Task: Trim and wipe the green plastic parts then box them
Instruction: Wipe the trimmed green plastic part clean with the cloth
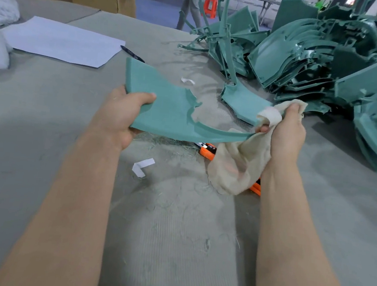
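The left hand (121, 113) grips the wide end of a teal-green curved plastic panel (167, 108). Its fingers (144, 98) are curled round the near-left edge, thumb on top and the rest underneath. The right hand (287, 134) pinches a cream woven cloth (238, 163) tight over the panel's opposite end, and the loose cloth hangs below those fingers. The panel is held in the air between the two hands, above the grey felt-covered desk (46, 129). Its inner edge is a ragged cut-out, and only a thin curved strip joins the two ends on the near side.

Just below the right fingers lies an orange-handled cutter (207, 150), partly hidden by the cloth. Beyond and to the right of them, a heap of teal-green plastic mouldings (329, 59) crowds the desk's right side, its nearest pieces close to the cloth. Beyond and left of the left fingers lie a white sheet of paper (61, 41) and a black pen (132, 54), apart from the hand. A bent white paper strip (142, 166) and fine shavings lie nearer than the fingers, between the forearms. Left of the left fingers the desk is broad and open.
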`<state>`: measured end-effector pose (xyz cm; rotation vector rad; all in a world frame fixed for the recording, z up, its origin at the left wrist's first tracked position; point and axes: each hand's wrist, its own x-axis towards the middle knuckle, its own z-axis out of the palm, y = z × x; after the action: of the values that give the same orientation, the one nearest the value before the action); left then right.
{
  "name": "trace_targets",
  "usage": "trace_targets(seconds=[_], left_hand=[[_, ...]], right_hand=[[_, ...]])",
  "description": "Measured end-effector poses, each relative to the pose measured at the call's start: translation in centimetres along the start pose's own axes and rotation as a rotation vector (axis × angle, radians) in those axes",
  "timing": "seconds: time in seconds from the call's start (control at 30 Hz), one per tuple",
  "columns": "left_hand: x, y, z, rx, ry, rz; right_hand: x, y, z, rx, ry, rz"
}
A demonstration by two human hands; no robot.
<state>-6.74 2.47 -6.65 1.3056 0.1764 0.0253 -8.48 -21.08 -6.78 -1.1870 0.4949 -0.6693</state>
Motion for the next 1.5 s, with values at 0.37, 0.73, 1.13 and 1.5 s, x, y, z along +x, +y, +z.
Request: trace_targets(seconds=[0.37,0.73,1.13,1.5], left_hand=[[0.1,-0.1,-0.2,-0.047,0.072,-0.016],[-0.1,0.0,-0.2,-0.074,0.106,0.045],[-0.2,0.0,-0.1,-0.021,-0.001,-0.007],[-0.3,0.0,-0.4,-0.034,0.003,0.023]], right_hand=[[-0.3,0.3,0.5,-0.020,-0.108,0.002],[0.5,0.2,-0.1,0.389,-0.057,0.154],[1.2,0.8,0.5,-0.227,-0.008,-0.090],[0.6,0.6,0.4,-0.200,-0.112,-0.053]])
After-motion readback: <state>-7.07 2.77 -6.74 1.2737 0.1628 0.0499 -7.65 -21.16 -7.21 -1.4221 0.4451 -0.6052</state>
